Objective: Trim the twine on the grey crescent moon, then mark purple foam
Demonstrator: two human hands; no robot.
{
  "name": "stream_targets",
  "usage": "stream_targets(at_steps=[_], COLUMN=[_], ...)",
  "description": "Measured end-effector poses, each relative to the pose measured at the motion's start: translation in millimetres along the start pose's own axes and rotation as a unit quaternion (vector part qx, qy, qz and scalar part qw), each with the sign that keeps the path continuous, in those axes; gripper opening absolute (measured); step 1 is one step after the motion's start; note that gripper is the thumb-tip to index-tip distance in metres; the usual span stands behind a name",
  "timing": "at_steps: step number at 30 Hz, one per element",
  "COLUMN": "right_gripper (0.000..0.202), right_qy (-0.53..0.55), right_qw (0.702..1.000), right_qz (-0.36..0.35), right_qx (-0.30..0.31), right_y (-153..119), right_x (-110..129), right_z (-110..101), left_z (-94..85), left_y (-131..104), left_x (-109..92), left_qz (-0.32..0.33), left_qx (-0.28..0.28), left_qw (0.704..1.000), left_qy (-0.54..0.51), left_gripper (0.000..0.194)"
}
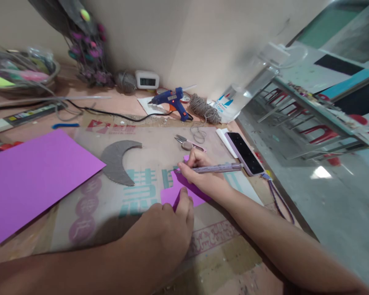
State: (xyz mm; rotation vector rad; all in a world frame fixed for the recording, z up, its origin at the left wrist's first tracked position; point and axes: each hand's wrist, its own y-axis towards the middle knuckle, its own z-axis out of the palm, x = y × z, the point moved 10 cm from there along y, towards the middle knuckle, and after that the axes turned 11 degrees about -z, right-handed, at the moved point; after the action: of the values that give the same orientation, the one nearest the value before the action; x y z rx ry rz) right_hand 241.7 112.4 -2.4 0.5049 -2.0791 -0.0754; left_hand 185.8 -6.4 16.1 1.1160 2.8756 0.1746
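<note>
1. The pen point(224, 168) is held in the right hand point(201, 172), its fingers and thumb closed around the barrel; the writing end is directed at the small purple paper point(169, 196).
2. The small purple paper is pressed down by the fingers of the left hand point(169, 221). Whether anything is pinched beneath them cannot be told. The paper is partly covered by both hands.
3. Both hands are placed over the printed sheet point(104, 215), near each other.
4. Just beyond the right hand, the snips point(182, 140) are set down, with loose thread point(198, 132) behind them.
5. The phone point(246, 153) is laid to the right of the right hand, with white paper point(226, 141) beside it.
6. To the left, the grey crescent point(113, 162) is laid flat, near the corner of the large purple sheet point(39, 180).
7. The far side is crowded: the blue glue gun point(172, 100) is seen between the white clock point(147, 80) and the yarn bundle point(204, 108), and a yarn ball point(126, 82) is placed by the clock.
8. At the far left, the basket point(54, 76) is filled with mixed materials; the black cord point(110, 117) is stretched across the table between it and the crescent.
</note>
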Motion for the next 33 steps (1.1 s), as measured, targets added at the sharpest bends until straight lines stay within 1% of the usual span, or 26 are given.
stream_targets(at_steps=[4,9,17,19,24,30,33], right_gripper=[0.031,0.028,0.028,0.028,0.027,0.027,0.027], right_qy=[-0.002,-0.048,-0.041,-0.034,-0.009,-0.011,-0.016], right_qw=[1.000,0.999,0.999,0.999,0.999,0.999,0.999], right_qz=[0.012,0.003,-0.019,-0.013,0.025,0.022,0.019], right_qx=[0.024,0.009,0.013,0.006,-0.046,-0.034,-0.029], right_y=[-1,1,2,1,0,0,0], right_x=[-2,1,3,2,-3,-6,-7], right_z=[3,-3,-4,-5,-14,-11,-11], left_z=[-2.7,-0.7,3.6,4.4,6.5,6.0,5.5], left_y=[1,-1,-1,-2,-1,0,0], left_x=[1,-1,-1,-1,-1,-1,-1], left_qz=[-0.001,0.003,0.011,0.014,0.011,0.009,0.009], left_qx=[-0.002,0.006,0.035,0.046,0.063,0.062,0.053], left_qw=[1.000,1.000,0.999,0.999,0.998,0.998,0.999], left_qy=[-0.005,0.004,0.008,0.008,0.015,0.004,0.003], left_gripper=[0.044,0.046,0.048,0.048,0.050,0.052,0.050])
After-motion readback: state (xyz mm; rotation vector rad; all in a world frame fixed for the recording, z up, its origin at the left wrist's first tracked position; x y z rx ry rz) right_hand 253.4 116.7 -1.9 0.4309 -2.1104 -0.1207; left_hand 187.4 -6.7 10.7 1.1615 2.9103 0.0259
